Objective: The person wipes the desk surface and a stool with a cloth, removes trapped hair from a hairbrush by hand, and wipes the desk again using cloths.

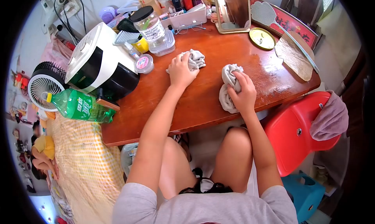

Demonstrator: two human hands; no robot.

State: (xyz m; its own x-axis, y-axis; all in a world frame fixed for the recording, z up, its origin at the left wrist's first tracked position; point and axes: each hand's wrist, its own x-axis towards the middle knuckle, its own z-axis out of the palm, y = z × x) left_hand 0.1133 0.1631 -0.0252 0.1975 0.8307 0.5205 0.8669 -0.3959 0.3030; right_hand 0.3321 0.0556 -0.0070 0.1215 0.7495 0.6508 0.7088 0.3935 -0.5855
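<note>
our left fingers and right fingers curl over crumpled grey cloths, one near the brown wooden bench edge; clear jar reads "dried".

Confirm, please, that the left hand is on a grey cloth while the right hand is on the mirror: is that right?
Not quite: the right hand is on a second grey cloth, as the head view shows; the left hand is indeed on a grey cloth.
</note>
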